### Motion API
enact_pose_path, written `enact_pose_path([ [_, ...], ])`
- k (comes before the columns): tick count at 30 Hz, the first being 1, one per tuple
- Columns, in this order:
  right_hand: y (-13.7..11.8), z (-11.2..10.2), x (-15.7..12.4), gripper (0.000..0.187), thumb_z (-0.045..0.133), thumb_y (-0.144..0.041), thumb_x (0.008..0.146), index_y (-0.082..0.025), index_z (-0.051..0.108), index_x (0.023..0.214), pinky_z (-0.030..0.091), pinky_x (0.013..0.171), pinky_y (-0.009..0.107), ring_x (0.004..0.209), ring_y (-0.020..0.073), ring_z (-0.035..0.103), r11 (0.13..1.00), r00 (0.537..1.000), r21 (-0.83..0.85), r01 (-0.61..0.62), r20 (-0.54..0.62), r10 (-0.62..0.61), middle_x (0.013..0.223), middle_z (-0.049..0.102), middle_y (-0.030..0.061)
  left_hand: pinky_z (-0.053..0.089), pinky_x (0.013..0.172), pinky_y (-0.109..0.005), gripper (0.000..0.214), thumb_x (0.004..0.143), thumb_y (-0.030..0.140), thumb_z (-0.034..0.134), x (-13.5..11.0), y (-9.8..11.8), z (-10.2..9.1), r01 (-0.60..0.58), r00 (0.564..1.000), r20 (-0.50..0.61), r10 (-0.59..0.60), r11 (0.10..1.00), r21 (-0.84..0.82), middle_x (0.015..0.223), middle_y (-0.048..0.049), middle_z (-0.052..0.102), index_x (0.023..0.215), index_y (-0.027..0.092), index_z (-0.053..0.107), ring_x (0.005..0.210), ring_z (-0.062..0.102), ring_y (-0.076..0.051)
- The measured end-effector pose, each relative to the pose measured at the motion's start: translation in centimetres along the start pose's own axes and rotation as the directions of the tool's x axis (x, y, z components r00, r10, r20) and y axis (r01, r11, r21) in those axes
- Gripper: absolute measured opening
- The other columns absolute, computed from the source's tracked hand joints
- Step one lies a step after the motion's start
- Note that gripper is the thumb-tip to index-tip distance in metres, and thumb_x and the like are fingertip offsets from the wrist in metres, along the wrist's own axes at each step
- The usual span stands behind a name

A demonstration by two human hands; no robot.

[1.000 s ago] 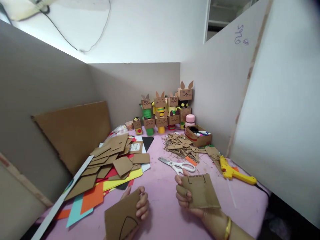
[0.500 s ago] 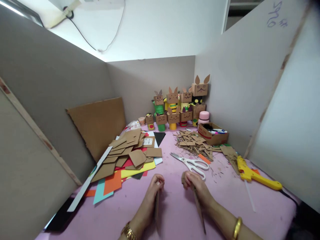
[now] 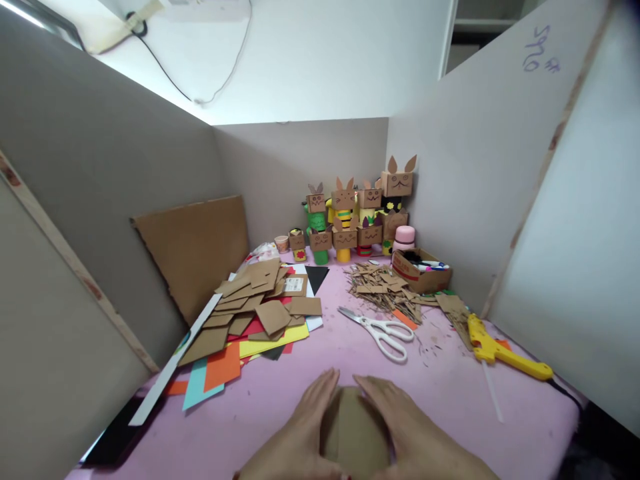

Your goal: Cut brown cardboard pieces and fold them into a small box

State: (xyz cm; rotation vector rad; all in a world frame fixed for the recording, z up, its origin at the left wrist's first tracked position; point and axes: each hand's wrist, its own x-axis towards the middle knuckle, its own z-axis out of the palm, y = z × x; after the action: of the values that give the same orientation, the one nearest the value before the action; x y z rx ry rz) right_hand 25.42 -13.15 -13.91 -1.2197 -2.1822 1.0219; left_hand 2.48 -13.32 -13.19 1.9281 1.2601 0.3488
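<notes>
At the bottom middle of the pink table, my left hand and my right hand lie side by side with the fingers stretched out flat. Between and under them sits a brown cardboard piece, which both hands touch along its edges. The wrists run out of the frame at the bottom. White-handled scissors lie just beyond my right hand.
A heap of cardboard squares on coloured paper sheets fills the left. Cardboard scraps, a small box of markers and a yellow glue gun lie to the right. Cardboard bunny figures stand at the back corner. Partition walls surround the table.
Each hand held a cardboard piece upright half a second ago. Now the hands have come together and lie flat on cardboard on the table.
</notes>
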Motion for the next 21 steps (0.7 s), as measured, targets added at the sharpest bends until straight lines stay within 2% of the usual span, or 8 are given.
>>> enact_pose_path([
  [3, -1.0, 1.0, -0.3, 0.104, 0.079, -0.040, 0.053, -0.008, 0.036, 0.142, 0.025, 0.108, 0.056, 0.130, 0.0431, 0.036, 0.984, 0.996, -0.177, -0.012, 0.081, 0.027, 0.143, 0.040, 0.0273, 0.014, 0.116, -0.039, 0.114, 0.051, 0.021, 0.077, -0.4, 0.7, -0.3, 0.038, 0.999, 0.031, -0.043, 0.990, 0.138, 0.157, -0.0103, 0.012, 0.147, 0.017, 0.015, 0.143, 0.011, -0.026],
  [6, -1.2, 1.2, -0.4, 0.105, 0.080, -0.033, 0.052, -0.008, 0.035, 0.143, 0.026, 0.109, 0.053, 0.130, 0.0419, 0.036, 0.982, 0.996, -0.181, -0.057, 0.055, 0.068, 0.143, 0.039, 0.0260, 0.019, 0.115, -0.040, 0.112, 0.049, 0.016, 0.076, -0.4, 1.0, -0.4, 0.030, 0.999, 0.026, -0.034, 0.986, 0.161, 0.155, -0.0100, 0.020, 0.146, 0.020, 0.019, 0.141, 0.017, -0.027],
  [10, 0.3, 0.5, -1.2, 0.103, 0.078, -0.026, 0.053, -0.013, 0.032, 0.144, 0.024, 0.112, 0.048, 0.134, 0.0359, 0.032, 0.996, 0.997, -0.048, -0.076, -0.013, 0.075, 0.146, 0.036, 0.0194, 0.027, 0.112, -0.039, 0.112, 0.046, 0.018, 0.081, -0.6, 1.2, -0.5, -0.016, 0.999, -0.039, 0.023, 0.987, 0.160, 0.148, -0.0096, 0.036, 0.144, 0.024, 0.027, 0.135, 0.033, -0.029],
  [12, 1.4, 0.4, -1.7, 0.101, 0.077, -0.028, 0.055, -0.015, 0.031, 0.144, 0.023, 0.113, 0.046, 0.135, 0.0332, 0.030, 0.997, 0.996, 0.070, -0.025, -0.089, 0.031, 0.146, 0.034, 0.0169, 0.032, 0.109, -0.041, 0.107, 0.051, 0.020, 0.079, -0.8, 1.4, -0.5, -0.053, 0.995, -0.080, 0.066, 0.987, 0.149, 0.143, -0.0086, 0.042, 0.144, 0.028, 0.028, 0.130, 0.040, -0.030],
  [14, 2.3, 0.3, -2.1, 0.101, 0.076, -0.035, 0.058, -0.015, 0.028, 0.144, 0.021, 0.113, 0.044, 0.137, 0.0316, 0.027, 0.981, 0.988, 0.189, 0.034, -0.154, -0.004, 0.148, 0.029, 0.0167, 0.033, 0.108, -0.044, 0.101, 0.057, 0.024, 0.076, -1.0, 1.3, -0.5, -0.080, 0.988, -0.122, 0.095, 0.989, 0.126, 0.143, -0.0090, 0.042, 0.145, 0.030, 0.026, 0.129, 0.041, -0.031],
  [16, 2.7, 0.2, -2.1, 0.105, 0.076, -0.043, 0.059, -0.014, 0.024, 0.145, 0.017, 0.115, 0.044, 0.140, 0.0309, 0.021, 0.959, 0.982, 0.275, 0.064, -0.187, -0.012, 0.152, 0.022, 0.0173, 0.031, 0.109, -0.046, 0.099, 0.063, 0.034, 0.075, -1.1, 0.9, -0.3, -0.098, 0.982, -0.157, 0.105, 0.994, 0.053, 0.146, -0.0109, 0.036, 0.146, 0.029, 0.021, 0.132, 0.036, -0.032],
  [18, 2.5, -0.2, -1.8, 0.110, 0.076, -0.048, 0.059, -0.013, 0.019, 0.146, 0.012, 0.115, 0.044, 0.142, 0.0308, 0.015, 0.949, 0.981, 0.311, 0.059, -0.193, 0.002, 0.154, 0.015, 0.0179, 0.026, 0.112, -0.046, 0.103, 0.066, 0.046, 0.074, -0.9, 0.1, 0.0, -0.141, 0.976, -0.181, 0.118, 0.983, -0.119, 0.150, -0.0129, 0.028, 0.147, 0.027, 0.014, 0.136, 0.030, -0.032],
  [21, 1.6, -0.9, -0.6, 0.112, 0.077, -0.048, 0.059, -0.013, 0.016, 0.147, 0.008, 0.115, 0.045, 0.143, 0.0307, 0.012, 0.933, 0.986, 0.346, 0.096, -0.163, -0.041, 0.155, 0.012, 0.0176, 0.018, 0.114, -0.046, 0.113, 0.066, 0.057, 0.071, -0.1, -0.9, 0.5, -0.235, 0.965, -0.205, 0.161, 0.875, -0.422, 0.153, -0.0144, 0.019, 0.147, 0.026, -0.001, 0.141, 0.021, -0.029],
])
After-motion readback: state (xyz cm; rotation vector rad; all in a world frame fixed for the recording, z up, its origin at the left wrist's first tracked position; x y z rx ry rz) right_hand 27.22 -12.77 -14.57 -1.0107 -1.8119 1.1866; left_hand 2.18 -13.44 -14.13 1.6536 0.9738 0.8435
